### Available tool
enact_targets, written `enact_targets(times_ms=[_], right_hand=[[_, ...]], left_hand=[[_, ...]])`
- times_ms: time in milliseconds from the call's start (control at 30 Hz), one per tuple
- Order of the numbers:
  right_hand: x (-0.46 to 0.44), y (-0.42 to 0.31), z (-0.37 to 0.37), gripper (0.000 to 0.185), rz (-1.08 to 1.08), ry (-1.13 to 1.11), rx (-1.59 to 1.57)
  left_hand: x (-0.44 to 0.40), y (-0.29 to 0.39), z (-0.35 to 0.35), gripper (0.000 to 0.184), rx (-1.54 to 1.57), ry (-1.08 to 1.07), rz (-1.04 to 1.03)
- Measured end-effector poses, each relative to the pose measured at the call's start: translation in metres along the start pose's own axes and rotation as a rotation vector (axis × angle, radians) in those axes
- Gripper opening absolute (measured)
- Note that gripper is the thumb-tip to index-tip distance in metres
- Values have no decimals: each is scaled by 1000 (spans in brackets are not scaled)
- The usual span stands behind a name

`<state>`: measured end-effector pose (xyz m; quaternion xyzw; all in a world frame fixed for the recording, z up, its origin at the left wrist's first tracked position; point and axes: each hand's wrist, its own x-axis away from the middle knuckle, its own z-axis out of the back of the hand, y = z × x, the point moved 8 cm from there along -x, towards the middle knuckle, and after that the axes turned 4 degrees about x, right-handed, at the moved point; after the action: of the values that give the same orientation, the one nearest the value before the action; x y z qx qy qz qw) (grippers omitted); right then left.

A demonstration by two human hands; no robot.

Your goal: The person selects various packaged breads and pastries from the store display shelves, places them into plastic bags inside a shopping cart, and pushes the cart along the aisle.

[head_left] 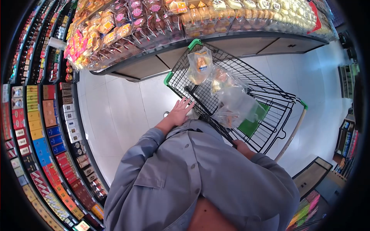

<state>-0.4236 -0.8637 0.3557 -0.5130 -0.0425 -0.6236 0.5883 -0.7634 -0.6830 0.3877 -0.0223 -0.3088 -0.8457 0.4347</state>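
A black wire shopping cart (283,101) with green corner pieces stands in front of me. Inside it lie a clear bag with a labelled item (201,65), a second bag with wrapped food (223,80) and a larger, cloudy plastic bag (236,106). My left hand (182,111) is at the near side of the cart, its fingers spread and nothing in it. Lower right, my right hand (243,148) is at the cart's near side rail, fingers curled around the wire edge and partly hidden.
A display counter (162,59) piled with packaged baked goods (200,17) runs across the top. Shelves of boxed goods (50,134) curve along the left. More shelves (347,138) stand at the right, above a cabinet (311,177). Pale floor tiles (119,96) lie between.
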Motion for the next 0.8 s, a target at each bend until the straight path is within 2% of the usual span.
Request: enact_targets(times_ms=[67, 133, 267, 400, 500, 633, 733, 800], right_hand=[[3, -21, -10, 29, 34, 26, 83], [0, -25, -24, 33, 104, 184, 163], [1, -51, -48, 39, -27, 268, 158], [1, -53, -88, 40, -112, 429, 209], [3, -70, -96, 39, -238, 463, 216], [14, -85, -106, 39, -292, 519, 172], [16, -90, -100, 42, -330, 529, 185], [15, -87, -107, 51, -351, 504, 149]], left_hand=[[5, -13, 7, 85, 0, -15, -50], [10, -26, 13, 85, 0, -35, -108], [12, -57, 19, 88, 5, -53, -245], [20, -76, 28, 87, -42, -91, -245], [13, -85, 35, 86, -98, -101, -244], [16, -86, 36, 88, -92, -75, -290], [14, -83, 40, 86, -72, -50, -281], [16, -79, 36, 83, -79, -46, -291]])
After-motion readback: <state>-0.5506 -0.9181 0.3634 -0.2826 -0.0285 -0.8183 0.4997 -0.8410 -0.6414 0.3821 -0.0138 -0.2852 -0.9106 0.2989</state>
